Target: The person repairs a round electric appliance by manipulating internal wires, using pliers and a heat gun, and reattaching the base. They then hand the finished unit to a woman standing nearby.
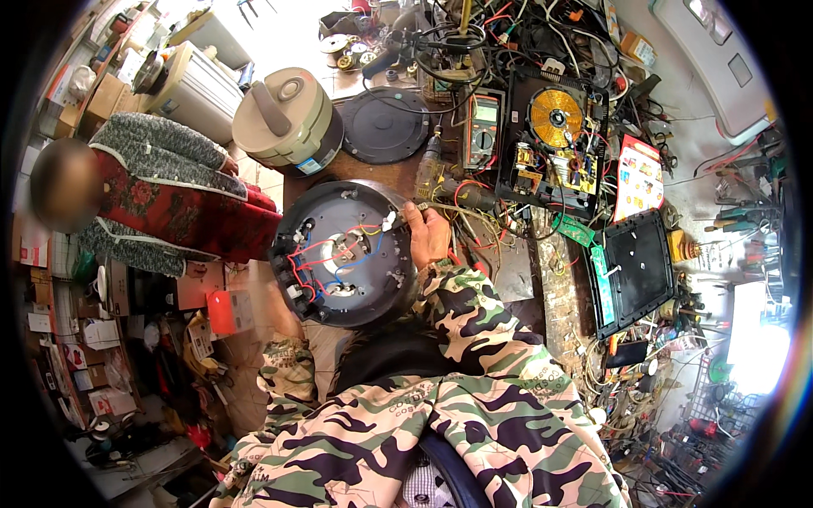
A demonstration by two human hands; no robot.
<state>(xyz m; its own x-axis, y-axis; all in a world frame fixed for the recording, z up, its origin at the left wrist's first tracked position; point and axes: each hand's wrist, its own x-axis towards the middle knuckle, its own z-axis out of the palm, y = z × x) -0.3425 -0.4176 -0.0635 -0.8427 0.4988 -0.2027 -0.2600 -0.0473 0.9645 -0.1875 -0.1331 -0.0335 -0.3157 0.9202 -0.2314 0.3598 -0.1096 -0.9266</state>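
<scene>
An upturned dark round cooker body [373, 279] lies in front of me at the table's near edge, its underside exposed. Red, blue and yellow wires run across it, and a small white connector [389, 222] sits near its right rim. My right hand [428, 234] is closed on that rim, thumb near the connector. Against the lower left side rests my left hand [278, 296]; the body hides its fingers. Beyond lies a round black cover [385, 124], beside a beige rice cooker [284, 118] with its lid down.
To the right are a drill [449, 184], a multimeter [483, 131] and an opened induction cooker [555, 140] with a copper coil. A black panel [635, 271] and tangled cables lie farther right. At left stands another person [169, 190] in a red-and-grey garment, near cluttered shelves.
</scene>
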